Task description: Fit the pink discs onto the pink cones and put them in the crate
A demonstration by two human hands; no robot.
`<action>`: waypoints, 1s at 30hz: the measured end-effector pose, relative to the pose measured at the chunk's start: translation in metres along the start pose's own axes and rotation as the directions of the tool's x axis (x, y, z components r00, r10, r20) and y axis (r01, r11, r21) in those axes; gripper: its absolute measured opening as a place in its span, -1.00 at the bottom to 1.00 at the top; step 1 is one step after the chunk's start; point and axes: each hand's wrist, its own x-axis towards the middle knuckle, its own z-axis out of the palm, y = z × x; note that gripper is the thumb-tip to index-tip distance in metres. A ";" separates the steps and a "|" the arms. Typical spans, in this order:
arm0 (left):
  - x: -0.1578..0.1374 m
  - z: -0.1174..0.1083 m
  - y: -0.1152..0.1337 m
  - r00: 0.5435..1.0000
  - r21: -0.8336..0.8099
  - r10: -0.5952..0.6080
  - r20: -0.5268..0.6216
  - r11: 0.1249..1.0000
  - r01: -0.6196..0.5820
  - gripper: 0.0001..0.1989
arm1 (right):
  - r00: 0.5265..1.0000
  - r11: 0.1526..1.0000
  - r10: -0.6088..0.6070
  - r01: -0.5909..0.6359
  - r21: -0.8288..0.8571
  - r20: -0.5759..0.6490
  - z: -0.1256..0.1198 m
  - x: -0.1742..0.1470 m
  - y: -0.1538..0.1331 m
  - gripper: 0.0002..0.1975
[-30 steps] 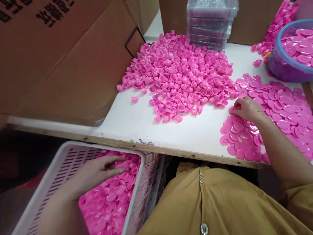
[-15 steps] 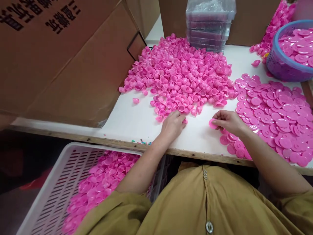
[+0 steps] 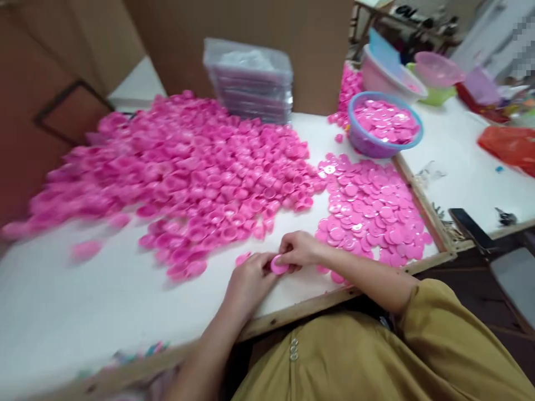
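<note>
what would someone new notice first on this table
A broad heap of pink cups sprawls across the white table. Right of it lie flat pink discs, with a blue-rimmed basket of more behind. Nearer, the left hand and right hand meet at one pink disc.

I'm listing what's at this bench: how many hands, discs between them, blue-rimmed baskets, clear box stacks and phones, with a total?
Left hand and right hand: 2
Pink disc between them: 1
Blue-rimmed basket: 1
Stack of clear boxes: 1
Phone: 1
Total: 6
Loose cups and discs overlap too much to count.
</note>
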 end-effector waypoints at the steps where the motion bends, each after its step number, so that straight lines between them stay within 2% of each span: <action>1: 0.002 -0.002 -0.001 1.000 -0.007 0.005 0.011 1.000 -0.005 -0.71 | 1.000 1.000 0.004 -0.004 -0.015 -0.001 -0.002 0.002 -0.002 -0.78; 8: -0.002 -0.007 0.007 1.000 -0.037 -0.010 0.022 0.999 0.011 -0.70 | 1.000 0.993 0.015 -0.017 -0.114 -0.017 -0.001 -0.003 -0.007 -0.76; 12: -0.004 -0.010 0.010 0.995 -0.186 0.005 0.098 0.982 0.013 -0.75 | 0.999 0.979 0.021 -0.029 -0.204 -0.041 -0.001 -0.007 -0.004 -0.77; 15: 0.001 -0.010 0.004 0.989 -0.268 -0.049 0.138 0.959 0.085 -0.81 | 0.999 0.976 0.054 -0.054 -0.209 -0.009 -0.003 -0.003 -0.004 -0.75; 18: 0.006 -0.009 0.000 0.984 -0.259 -0.108 0.141 0.955 0.142 -0.84 | 0.996 0.968 0.078 -0.068 -0.241 0.032 -0.004 -0.001 -0.008 -0.75; 24: 0.017 -0.013 0.001 0.974 -0.154 -0.080 0.210 0.981 0.114 -0.80 | 0.994 0.946 0.106 -0.096 -0.310 0.018 0.001 -0.002 -0.016 -0.74; 28: 0.010 -0.013 0.013 0.988 -0.170 -0.026 0.152 0.984 0.052 -0.85 | 0.999 0.955 -0.006 0.017 -0.297 0.038 -0.004 -0.007 -0.010 -0.77; 30: -0.013 -0.024 0.012 0.996 -0.177 -0.039 0.076 0.983 0.052 -0.84 | 0.994 0.931 -0.102 0.079 -0.357 -0.046 -0.019 -0.013 -0.003 -0.85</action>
